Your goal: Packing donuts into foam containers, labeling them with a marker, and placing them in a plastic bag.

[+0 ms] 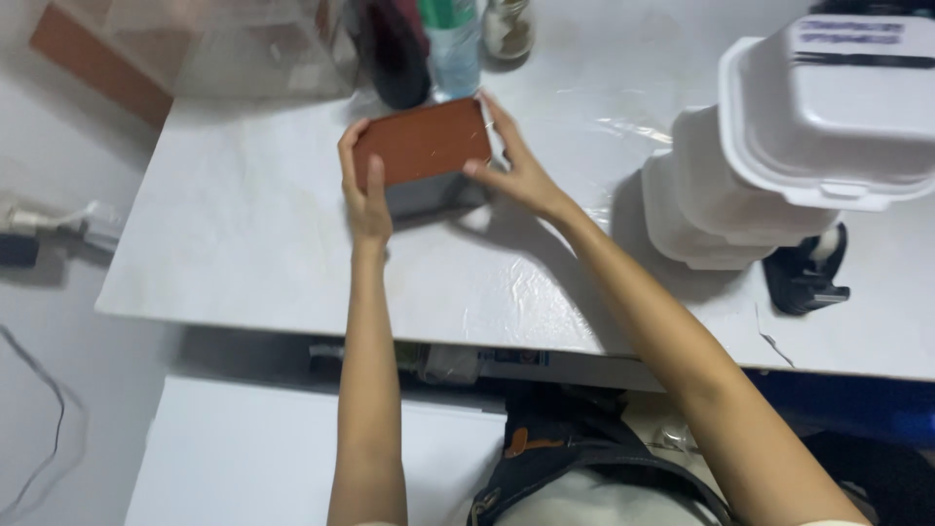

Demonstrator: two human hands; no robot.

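Left hand clasped flat against the left end of a rectangular box with a reddish-brown lid and dark grey sides; right hand gripping its right end, fingers spread along the far corner. Box held between both palms, near the back of the white marbled surface, whether resting on it or just above it hard to tell. Just behind the box: a dark bottle, a clear plastic bottle, a small jar. Well to the right, stacked white foam clamshell containers and a black object beside them.

Bare forearms; no sleeves; dark apron
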